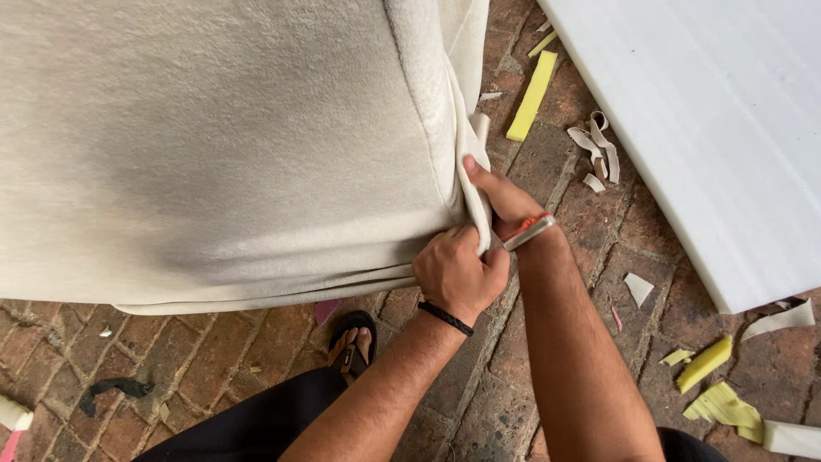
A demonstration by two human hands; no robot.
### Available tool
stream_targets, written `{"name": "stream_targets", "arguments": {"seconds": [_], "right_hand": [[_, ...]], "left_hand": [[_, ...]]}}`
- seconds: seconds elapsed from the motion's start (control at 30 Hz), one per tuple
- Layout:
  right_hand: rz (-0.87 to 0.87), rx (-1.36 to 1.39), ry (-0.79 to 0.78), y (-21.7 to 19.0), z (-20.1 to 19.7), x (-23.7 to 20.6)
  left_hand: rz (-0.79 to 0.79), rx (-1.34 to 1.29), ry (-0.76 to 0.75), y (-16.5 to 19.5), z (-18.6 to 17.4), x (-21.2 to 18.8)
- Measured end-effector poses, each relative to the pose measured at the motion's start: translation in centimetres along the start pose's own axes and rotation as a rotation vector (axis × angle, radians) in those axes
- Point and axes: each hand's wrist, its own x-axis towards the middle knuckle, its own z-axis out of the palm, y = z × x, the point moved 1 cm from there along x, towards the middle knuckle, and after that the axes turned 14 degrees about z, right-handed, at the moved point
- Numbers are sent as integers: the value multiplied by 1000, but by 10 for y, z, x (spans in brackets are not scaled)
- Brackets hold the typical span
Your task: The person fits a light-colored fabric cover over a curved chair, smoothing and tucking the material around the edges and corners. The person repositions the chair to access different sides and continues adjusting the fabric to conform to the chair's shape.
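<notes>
A large cushion block wrapped in cream fleece-like batting fills the upper left of the view, standing over a brick floor. At its near right corner the left hand, a black cord bracelet at its wrist, is closed in a fist on the loose flap of batting, apparently pulling it snug so the fabric lies taut around the corner. The right hand lies just beside it, thumb pressed up along the flap's edge, fingers closed around a small cutter with an orange and silver body; its blade is hidden, seemingly set against the excess. A white foam slab lies to the right, with yellow foam strips and pale trimmings scattered between. A sandalled foot stands under the block's edge
</notes>
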Motion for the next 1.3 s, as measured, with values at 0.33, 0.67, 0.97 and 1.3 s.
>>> {"name": "stream_targets", "arguments": {"seconds": [0.33, 0.67, 0.97, 1.3], "right_hand": [[-212, -53, -30, 5, -17, 38], [-533, -402, 648, 15, -31, 89], [-28, 435, -44, 109, -32, 38], [-334, 691, 333, 128, -10, 54]], "left_hand": [[157, 103, -203, -11, 34, 8], [341, 343, -365, -64, 72, 28], [389, 261, -539, -69, 50, 28], [487, 272, -455, -106, 73, -11]]}}
